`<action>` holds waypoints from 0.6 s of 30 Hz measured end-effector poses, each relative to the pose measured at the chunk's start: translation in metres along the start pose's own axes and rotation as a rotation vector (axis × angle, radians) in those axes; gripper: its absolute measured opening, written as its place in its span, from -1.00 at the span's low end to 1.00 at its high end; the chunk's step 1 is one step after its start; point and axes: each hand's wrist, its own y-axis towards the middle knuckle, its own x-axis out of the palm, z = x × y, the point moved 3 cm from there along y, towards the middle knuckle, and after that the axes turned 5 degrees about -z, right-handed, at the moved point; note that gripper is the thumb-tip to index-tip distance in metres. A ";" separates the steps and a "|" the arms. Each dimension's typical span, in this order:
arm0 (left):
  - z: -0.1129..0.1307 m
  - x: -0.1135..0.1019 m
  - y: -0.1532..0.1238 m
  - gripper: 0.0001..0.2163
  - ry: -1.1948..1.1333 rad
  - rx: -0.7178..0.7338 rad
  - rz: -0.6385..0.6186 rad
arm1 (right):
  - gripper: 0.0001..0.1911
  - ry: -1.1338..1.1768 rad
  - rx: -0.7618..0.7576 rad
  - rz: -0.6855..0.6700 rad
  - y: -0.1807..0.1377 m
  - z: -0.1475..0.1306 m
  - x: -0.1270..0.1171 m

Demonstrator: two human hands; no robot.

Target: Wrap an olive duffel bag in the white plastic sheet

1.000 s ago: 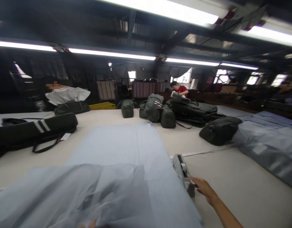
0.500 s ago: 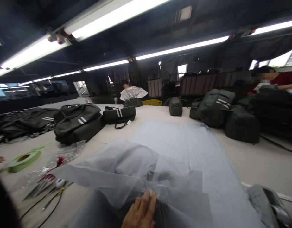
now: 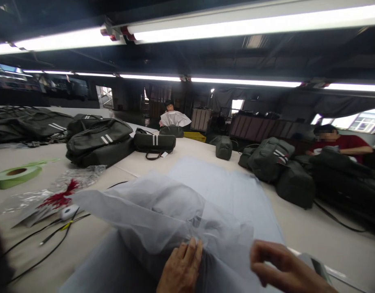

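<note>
My left hand (image 3: 180,269) lies flat, palm down, on a crumpled translucent grey plastic bag (image 3: 163,215) at the near edge of the table. The bag rests on a stack of pale blue-grey sheets (image 3: 230,191) that runs away from me. My right hand (image 3: 282,268) hovers just right of the bag with its fingers curled and nothing visibly in them. A grey tape dispenser (image 3: 317,266) lies on the table right behind that hand, partly hidden by it.
Dark green duffel bags (image 3: 99,140) are piled at the left, and more (image 3: 269,160) at the right. A green tape roll (image 3: 15,175), red tags (image 3: 61,197) and black cords (image 3: 50,244) lie at my left. One person in white (image 3: 174,118) and another in red (image 3: 343,144) work across the beige table (image 3: 321,232).
My view swung left and then settled. My right hand left the tape dispenser and came up beside the bag. My left hand stays pressed on the plastic.
</note>
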 end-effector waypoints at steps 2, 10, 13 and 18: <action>0.001 0.002 -0.002 -0.67 0.014 0.001 0.035 | -0.88 -0.151 -0.073 -0.285 0.040 -0.056 0.023; 0.011 0.011 -0.003 -0.68 0.036 -0.066 0.084 | -0.82 -1.042 -0.211 -0.460 0.166 -0.088 0.059; 0.013 0.009 0.001 -0.70 0.013 -0.116 0.190 | -0.71 -1.165 -0.256 -0.440 0.176 -0.085 0.066; 0.010 0.009 0.005 -0.72 -0.021 -0.143 0.239 | -0.42 -1.265 -0.173 -0.285 0.184 -0.088 0.038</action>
